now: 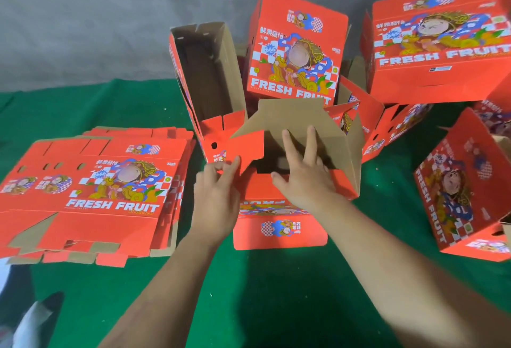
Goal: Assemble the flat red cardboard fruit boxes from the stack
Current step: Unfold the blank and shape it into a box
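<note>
A half-folded red fruit box (279, 226) stands on the green cloth right in front of me, its brown inner flaps raised. My left hand (217, 195) pinches the red side flap (247, 148) at the box's left edge. My right hand (304, 170) lies with straight fingers on the brown flap (293, 118), pressing into the box's opening. The stack of flat red boxes (91, 195) lies to the left on the cloth, printed side up.
Several assembled red boxes are piled behind and to the right: an open one (204, 71) tilted at centre left, one upright (298, 49), one at the top right (439, 38), one on its side (464, 187). Green cloth (276, 292) covers the floor; grey wall behind.
</note>
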